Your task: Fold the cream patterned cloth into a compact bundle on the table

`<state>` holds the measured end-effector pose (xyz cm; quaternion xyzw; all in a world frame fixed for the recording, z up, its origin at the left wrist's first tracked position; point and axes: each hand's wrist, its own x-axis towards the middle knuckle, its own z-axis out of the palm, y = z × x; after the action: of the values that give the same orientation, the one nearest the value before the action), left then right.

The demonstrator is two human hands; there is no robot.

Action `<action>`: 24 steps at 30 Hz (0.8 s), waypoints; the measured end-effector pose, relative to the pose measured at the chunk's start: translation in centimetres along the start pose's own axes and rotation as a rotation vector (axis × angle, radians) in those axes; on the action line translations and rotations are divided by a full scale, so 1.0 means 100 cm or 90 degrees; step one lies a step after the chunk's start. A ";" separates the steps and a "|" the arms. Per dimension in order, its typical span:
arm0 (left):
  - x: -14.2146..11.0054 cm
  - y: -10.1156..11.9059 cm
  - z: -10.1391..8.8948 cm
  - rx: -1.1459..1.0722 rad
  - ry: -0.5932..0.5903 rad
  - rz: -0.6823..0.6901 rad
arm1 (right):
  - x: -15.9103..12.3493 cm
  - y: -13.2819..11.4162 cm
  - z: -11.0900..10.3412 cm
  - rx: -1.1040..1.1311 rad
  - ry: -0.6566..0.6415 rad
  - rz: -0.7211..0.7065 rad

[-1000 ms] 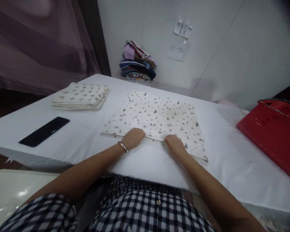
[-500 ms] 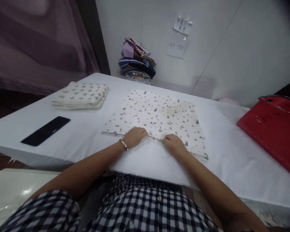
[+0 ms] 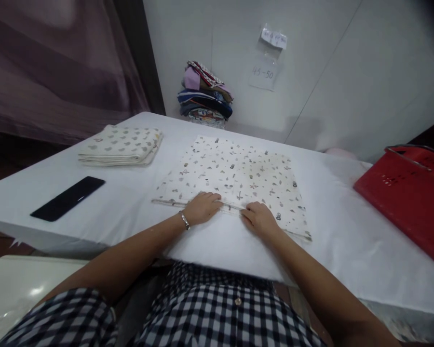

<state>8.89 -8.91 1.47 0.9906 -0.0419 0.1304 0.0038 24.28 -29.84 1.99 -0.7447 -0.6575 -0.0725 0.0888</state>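
Observation:
A white cloth [image 3: 235, 168] with small grey and brown prints lies spread flat on the white-covered table, folded in layers along its near edge. My left hand [image 3: 203, 207], with a bracelet at the wrist, is closed over that edge left of the middle. A short way to its right, my right hand [image 3: 261, 218] pinches the same edge between thumb and curled fingers. Between the two hands a strip of the layered edge shows. The undersides of my fingers are hidden.
A folded cloth [image 3: 121, 144] with a grey leaf-like print and a black phone [image 3: 68, 198] lie at left. A red plastic basket [image 3: 408, 188] stands at right. Stacked folded fabrics [image 3: 206, 96] rise behind the table against the wall, which carries paper notes [image 3: 262, 74].
Both hands stay on the cloth's near edge, with the right hand's fingers shifted very slightly. The whole view has tilted a little; the cloth lies as before.

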 end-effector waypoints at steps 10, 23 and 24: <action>0.010 0.003 0.005 -0.045 -0.017 -0.090 | 0.007 0.001 0.000 -0.037 -0.043 0.020; -0.002 0.013 0.009 0.012 0.073 -0.030 | 0.006 -0.003 -0.005 -0.057 -0.050 0.014; -0.002 0.014 0.010 0.010 0.071 -0.027 | 0.006 -0.003 -0.005 -0.060 -0.051 0.020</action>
<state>8.80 -10.27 0.46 0.9824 -0.0198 0.1858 0.0009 24.06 -29.37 2.59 -0.7604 -0.6448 -0.0722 0.0286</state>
